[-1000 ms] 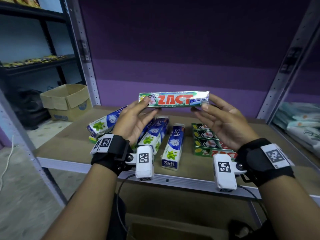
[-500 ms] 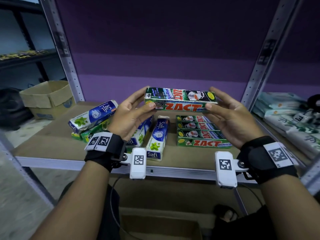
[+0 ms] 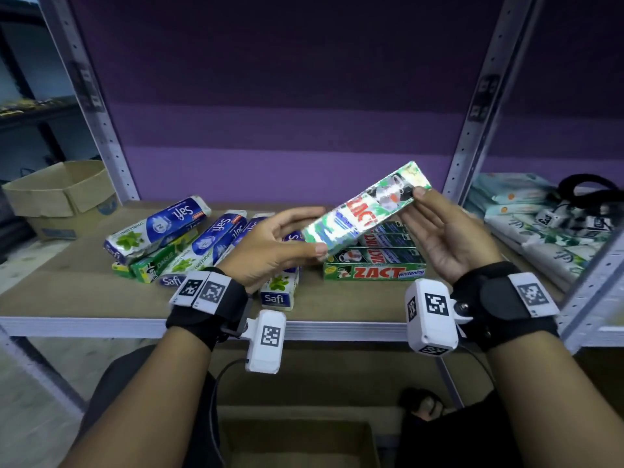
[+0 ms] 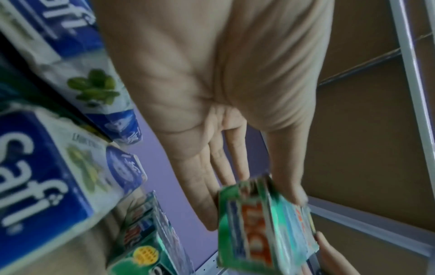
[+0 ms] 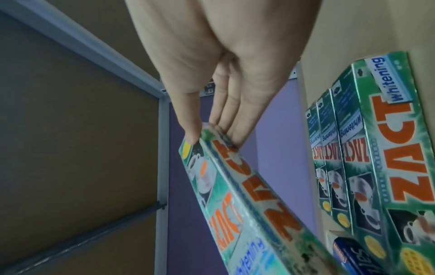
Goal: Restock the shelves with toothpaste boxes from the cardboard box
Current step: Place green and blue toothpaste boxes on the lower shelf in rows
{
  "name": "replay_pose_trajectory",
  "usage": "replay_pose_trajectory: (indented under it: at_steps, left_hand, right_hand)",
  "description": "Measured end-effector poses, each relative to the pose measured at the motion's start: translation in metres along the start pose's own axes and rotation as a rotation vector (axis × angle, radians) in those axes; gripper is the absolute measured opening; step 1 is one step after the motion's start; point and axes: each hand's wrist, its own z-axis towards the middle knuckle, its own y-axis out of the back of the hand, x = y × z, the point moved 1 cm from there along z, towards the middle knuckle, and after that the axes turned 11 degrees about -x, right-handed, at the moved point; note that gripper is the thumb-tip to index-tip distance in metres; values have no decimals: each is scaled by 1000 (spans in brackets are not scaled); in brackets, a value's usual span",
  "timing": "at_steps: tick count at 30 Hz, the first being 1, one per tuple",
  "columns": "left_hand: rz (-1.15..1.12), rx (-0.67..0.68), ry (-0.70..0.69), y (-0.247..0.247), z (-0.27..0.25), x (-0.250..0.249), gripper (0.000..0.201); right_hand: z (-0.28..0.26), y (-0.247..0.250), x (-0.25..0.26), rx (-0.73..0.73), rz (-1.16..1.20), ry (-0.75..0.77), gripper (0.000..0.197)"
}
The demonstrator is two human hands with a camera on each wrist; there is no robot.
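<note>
A green ZACT toothpaste box (image 3: 364, 211) hangs tilted above the shelf board (image 3: 67, 288), its right end higher. My left hand (image 3: 290, 238) pinches its lower left end between thumb and fingers (image 4: 235, 167). My right hand (image 3: 435, 224) pinches the upper right end, thumb on top (image 5: 193, 135). Right under the held box, a row of ZACT boxes (image 3: 374, 268) lies flat on the shelf. Blue and white Safi boxes (image 3: 158, 228) lie to the left, partly behind my left hand. An open cardboard box (image 3: 297, 444) sits below the shelf, near my legs.
Grey perforated uprights (image 3: 472, 130) frame the bay, with a purple wall behind. Another open cardboard box (image 3: 60, 197) stands on the floor at the left. Soft white and green packs (image 3: 526, 224) and a black device fill the bay to the right.
The ZACT box was held level between both hands; now it is tilted, right end raised, and shifted right over the ZACT row. Both hands still hold its ends.
</note>
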Motion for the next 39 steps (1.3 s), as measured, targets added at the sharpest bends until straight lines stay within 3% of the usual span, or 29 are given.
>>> replay_pose_trajectory:
  at_steps: [6,15,20,25,28,33,39]
  left_hand:
    - [163,43,49,-21,0,8,42]
    - [45,-135,-105,-39,8,4,37]
    - [47,-218,-216,-45,9,-2,37]
    - [90,-280,-237,-46,9,-4,40]
    - [58,-368,-219,-44,9,-4,39]
    - [-108,-463,-103,-41,9,-2,36]
    - [-221,-406,23,-40,6,1,46]
  right_hand:
    - [-5,-6,4,79,-131,156,50]
    - [-16,-13,-6,237,-405,291,42]
    - [-19,-14,-13,285,-471,304,41]
    - [-17,-9,-12,329,-573,291,41]
    - [-13,1,-20,330,-875,246,45]
    - [-12,16,-34,399,-1330,287,79]
    - [-17,23,-29,382,-1416,457,63]
